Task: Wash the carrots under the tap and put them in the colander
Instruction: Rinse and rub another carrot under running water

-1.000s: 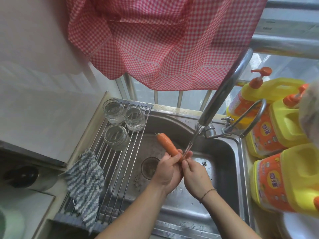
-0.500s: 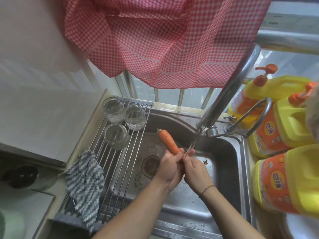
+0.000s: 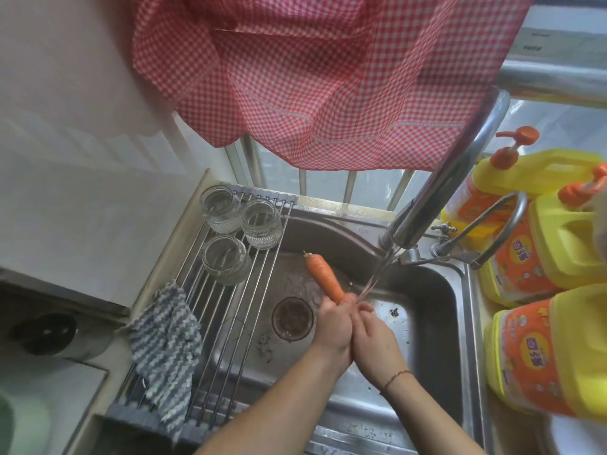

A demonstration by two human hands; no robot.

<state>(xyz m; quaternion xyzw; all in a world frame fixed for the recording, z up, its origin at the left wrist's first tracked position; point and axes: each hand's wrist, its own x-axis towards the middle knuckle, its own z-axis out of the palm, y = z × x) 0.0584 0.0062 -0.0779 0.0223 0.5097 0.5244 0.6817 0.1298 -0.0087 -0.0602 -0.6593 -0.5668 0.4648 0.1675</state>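
Hands (image 3: 353, 326) slid lower on carrot (image 3: 323, 277), over steel sink (image 3: 437, 290).

Three upturned glass jars (image 3: 243, 229) sit on a roll-up drying rack (image 3: 230, 310), a blue-striped cloth (image 3: 164, 349) draped over it. Yellow detergent jugs (image 3: 545, 359) crowd the right; a red gingham curtain (image 3: 328, 77) hangs above.

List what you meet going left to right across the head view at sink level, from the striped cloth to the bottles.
Striped cloth → drain → left hand holding the carrot → right hand → yellow bottles.
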